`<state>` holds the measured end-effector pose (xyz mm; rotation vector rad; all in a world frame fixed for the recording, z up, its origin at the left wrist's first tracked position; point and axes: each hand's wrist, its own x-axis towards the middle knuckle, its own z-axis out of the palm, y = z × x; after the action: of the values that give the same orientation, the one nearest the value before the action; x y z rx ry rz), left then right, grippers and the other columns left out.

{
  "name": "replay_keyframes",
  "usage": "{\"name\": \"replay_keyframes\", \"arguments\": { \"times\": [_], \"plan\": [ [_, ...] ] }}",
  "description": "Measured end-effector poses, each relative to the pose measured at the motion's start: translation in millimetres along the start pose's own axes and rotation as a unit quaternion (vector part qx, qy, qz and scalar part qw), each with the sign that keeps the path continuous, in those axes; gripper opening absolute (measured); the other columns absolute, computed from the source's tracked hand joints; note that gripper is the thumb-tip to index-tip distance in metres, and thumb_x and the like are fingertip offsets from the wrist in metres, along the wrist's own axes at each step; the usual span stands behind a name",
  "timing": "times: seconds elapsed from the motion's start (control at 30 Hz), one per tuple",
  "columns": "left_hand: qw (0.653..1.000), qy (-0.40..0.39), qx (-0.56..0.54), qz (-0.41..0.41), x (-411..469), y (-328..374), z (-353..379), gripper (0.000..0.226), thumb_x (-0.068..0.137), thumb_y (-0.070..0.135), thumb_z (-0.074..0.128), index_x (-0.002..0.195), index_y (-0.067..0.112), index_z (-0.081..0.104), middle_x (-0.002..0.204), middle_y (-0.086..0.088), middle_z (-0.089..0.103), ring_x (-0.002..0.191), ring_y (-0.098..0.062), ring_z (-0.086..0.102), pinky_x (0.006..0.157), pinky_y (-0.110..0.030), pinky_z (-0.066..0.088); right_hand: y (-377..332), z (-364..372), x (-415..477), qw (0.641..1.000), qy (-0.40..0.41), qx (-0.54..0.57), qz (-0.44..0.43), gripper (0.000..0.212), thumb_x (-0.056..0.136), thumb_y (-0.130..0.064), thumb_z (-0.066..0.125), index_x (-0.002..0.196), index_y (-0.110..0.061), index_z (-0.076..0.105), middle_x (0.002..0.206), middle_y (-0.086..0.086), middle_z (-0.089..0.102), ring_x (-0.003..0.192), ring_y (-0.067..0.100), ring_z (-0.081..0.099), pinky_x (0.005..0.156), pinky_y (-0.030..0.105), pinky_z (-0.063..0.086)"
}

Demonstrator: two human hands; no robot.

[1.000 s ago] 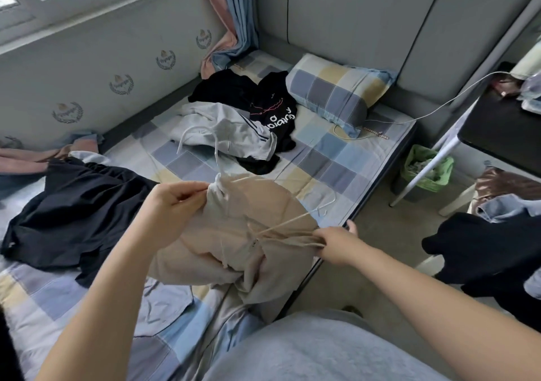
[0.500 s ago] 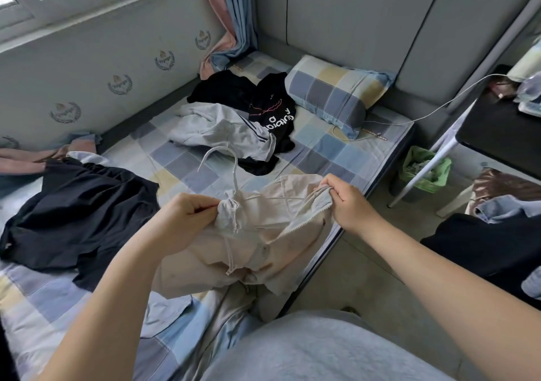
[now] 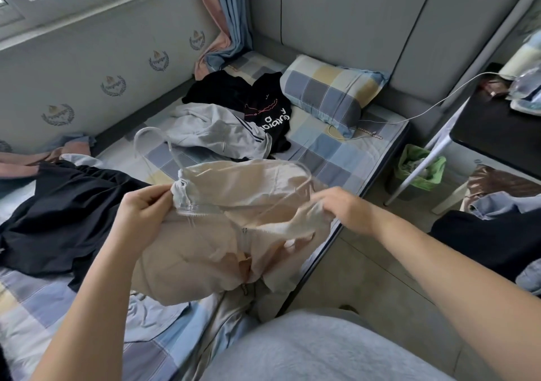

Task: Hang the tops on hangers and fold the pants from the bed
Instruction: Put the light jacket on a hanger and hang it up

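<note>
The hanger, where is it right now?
Head view, centre: the hanger sits inside the beige top, held over the bed between the left hand and right hand, hook sticking up left.

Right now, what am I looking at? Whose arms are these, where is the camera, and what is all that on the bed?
There is no machine here. These are a person's two bare arms, filmed by one camera worn on the head and looking down. The left hand grips the neck of a beige top, with a clear hanger partly threaded through it. The right hand is blurred, but seems to pinch the cloth at the hanger's far end. On the bed lie a black garment, a grey striped garment, a black printed top and a checked pillow.
</note>
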<state>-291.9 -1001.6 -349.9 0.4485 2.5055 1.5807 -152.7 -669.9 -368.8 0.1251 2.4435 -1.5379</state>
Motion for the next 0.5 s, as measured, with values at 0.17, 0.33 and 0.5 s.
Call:
{"name": "replay_keyframes", "arguments": {
  "times": [0.17,0.33,0.5],
  "plan": [
    [0.997,-0.048,-0.045,0.025,-1.8,6.3,-2.2,0.041,0.097,0.003,0.060,0.086,0.037,0.081,0.086,0.014,0.077,0.080,0.007,0.065,0.072,-0.008,0.049,14.5,2.4,5.7,0.939,-0.099,-0.320,0.084,0.040,0.103,-0.017,0.025,0.096,-0.003,0.062,0.113,0.011,0.063,0.125,0.020,0.048,0.119,0.039,0.003],
    [0.994,-0.098,0.043,0.022,-4.1,3.4,2.3,0.046,0.098,0.007,0.062,0.088,0.050,0.078,0.086,0.008,0.078,0.076,0.000,0.064,0.070,-0.021,0.050,16.3,-7.1,10.6,0.902,-0.039,-0.427,0.044,0.034,0.099,-0.025,0.026,0.078,-0.020,0.053,0.101,-0.011,0.052,0.122,0.002,0.039,0.120,0.058,-0.006],
    [0.973,-0.133,0.189,0.025,-3.9,1.1,23.2,0.030,0.096,0.015,0.063,0.089,0.042,0.073,0.076,-0.004,0.072,0.059,-0.009,0.051,0.056,-0.027,0.041,6.1,-10.9,15.1,0.954,0.037,-0.292,0.064,0.032,0.102,-0.023,0.028,0.083,-0.008,0.050,0.098,0.004,0.055,0.109,0.022,0.050,0.104,0.049,0.035]
  ]
}}
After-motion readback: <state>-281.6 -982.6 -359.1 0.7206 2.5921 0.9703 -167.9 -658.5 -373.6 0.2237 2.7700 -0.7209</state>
